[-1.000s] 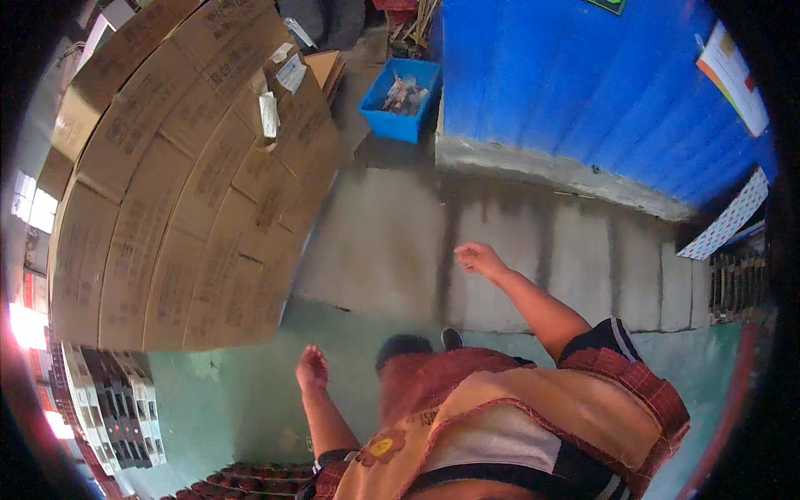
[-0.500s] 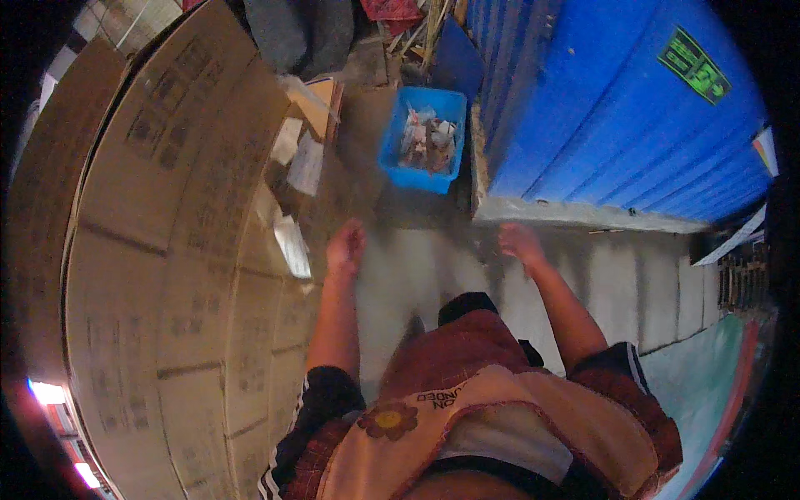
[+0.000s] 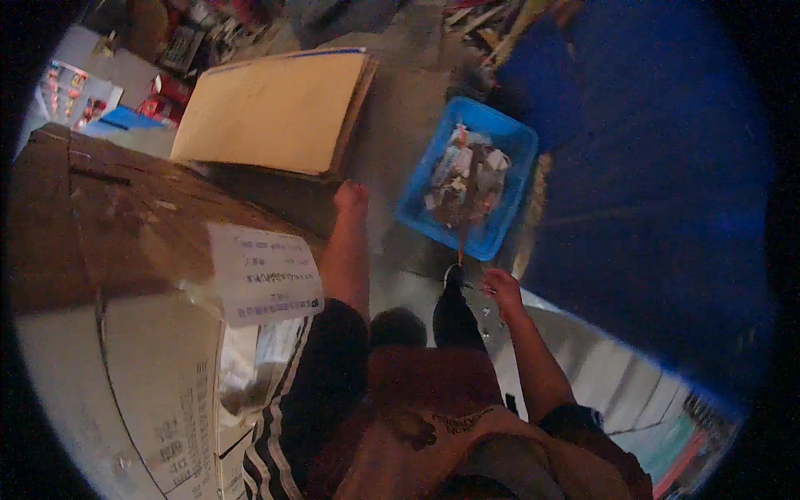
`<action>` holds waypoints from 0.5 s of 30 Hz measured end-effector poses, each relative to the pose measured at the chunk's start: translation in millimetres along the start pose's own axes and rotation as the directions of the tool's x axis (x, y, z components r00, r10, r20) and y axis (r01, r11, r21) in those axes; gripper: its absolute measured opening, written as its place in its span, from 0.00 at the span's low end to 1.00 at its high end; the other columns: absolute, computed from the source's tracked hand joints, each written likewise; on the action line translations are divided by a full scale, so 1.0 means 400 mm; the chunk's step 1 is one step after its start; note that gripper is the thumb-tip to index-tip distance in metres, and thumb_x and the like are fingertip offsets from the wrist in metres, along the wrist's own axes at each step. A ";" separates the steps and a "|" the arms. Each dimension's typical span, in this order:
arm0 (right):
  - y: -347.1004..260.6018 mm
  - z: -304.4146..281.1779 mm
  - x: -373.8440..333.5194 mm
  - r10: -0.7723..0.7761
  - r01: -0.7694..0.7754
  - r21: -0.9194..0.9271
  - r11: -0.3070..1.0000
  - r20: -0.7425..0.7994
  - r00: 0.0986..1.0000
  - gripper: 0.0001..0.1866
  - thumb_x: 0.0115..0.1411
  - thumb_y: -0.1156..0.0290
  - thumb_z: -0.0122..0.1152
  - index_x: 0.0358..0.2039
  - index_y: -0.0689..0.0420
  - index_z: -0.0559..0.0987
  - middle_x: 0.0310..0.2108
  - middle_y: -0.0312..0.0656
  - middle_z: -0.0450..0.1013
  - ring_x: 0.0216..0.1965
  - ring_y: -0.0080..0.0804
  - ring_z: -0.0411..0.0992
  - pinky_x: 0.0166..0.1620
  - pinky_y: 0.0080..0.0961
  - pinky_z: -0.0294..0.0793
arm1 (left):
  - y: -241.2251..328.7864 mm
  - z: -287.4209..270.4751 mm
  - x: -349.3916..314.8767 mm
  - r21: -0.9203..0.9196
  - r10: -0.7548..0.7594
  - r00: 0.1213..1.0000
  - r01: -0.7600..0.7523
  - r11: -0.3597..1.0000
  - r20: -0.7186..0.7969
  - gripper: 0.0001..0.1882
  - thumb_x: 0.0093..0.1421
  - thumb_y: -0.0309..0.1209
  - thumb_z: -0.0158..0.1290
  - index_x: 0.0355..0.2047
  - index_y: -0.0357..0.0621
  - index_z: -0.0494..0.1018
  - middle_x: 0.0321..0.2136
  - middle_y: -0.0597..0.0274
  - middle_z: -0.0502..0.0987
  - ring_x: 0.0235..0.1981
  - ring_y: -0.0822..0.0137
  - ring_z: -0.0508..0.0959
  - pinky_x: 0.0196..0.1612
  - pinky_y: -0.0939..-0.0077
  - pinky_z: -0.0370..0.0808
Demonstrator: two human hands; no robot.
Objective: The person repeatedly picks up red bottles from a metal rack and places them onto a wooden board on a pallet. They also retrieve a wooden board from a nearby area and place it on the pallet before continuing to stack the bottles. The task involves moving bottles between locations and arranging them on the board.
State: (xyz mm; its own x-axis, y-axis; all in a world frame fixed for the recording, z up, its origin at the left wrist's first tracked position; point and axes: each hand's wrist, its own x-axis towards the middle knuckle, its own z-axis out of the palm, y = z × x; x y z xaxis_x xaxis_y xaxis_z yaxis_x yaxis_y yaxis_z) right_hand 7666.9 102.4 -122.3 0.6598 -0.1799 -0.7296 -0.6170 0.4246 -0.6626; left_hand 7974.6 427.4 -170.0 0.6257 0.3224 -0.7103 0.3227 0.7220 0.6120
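I see one blue bin (image 3: pixel 502 150) heaped with scraps; my left hand (image 3: pixel 351 197) and right hand (image 3: pixel 501 285) hang empty, fingers loosely curled.

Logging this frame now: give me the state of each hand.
Left hand: loosely curled, holding nothing visible.
Right hand: empty, fingers loose, near the blue bin.

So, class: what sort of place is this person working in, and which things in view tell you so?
Probably a warehouse or storeroom: a big cardboard carton with a paper label, flattened cardboard sheets, and a blue plastic crate of mixed bits on a concrete floor.
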 end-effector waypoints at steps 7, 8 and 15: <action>-0.021 0.068 0.341 0.052 -0.061 -0.146 0.987 -0.070 0.996 0.14 0.62 0.66 0.57 0.48 0.54 0.76 0.36 0.37 0.74 0.36 0.27 0.73 0.40 0.27 0.73 | 0.006 -0.050 0.477 0.232 0.108 0.972 -0.058 0.971 -0.211 0.12 0.63 0.40 0.49 0.37 0.43 0.68 0.23 0.58 0.70 0.21 0.61 0.70 0.24 0.61 0.73; -0.015 0.071 0.374 0.046 -0.048 -0.071 0.996 -0.043 0.998 0.16 0.61 0.66 0.58 0.48 0.55 0.76 0.36 0.37 0.74 0.37 0.27 0.73 0.40 0.27 0.73 | 0.009 -0.049 0.536 0.256 0.112 0.967 -0.052 0.965 -0.227 0.13 0.63 0.40 0.49 0.38 0.43 0.68 0.25 0.57 0.70 0.22 0.61 0.71 0.25 0.61 0.73; 0.087 0.055 0.549 0.109 -0.120 -0.179 0.976 -0.069 0.992 0.19 0.56 0.67 0.62 0.48 0.57 0.75 0.37 0.40 0.74 0.37 0.30 0.73 0.40 0.30 0.73 | -0.024 -0.080 0.846 0.207 0.027 0.968 0.026 0.978 -0.250 0.23 0.61 0.43 0.53 0.50 0.41 0.66 0.36 0.51 0.72 0.30 0.59 0.74 0.31 0.63 0.75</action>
State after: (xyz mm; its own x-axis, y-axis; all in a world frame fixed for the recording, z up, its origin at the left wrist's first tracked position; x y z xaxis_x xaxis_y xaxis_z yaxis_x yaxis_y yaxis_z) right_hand 7799.7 97.0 -302.1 0.5573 -0.1930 -0.8076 -0.7586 0.2770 -0.5897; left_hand 8160.5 549.0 -427.2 0.4370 0.4844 -0.7579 0.4792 0.5877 0.6519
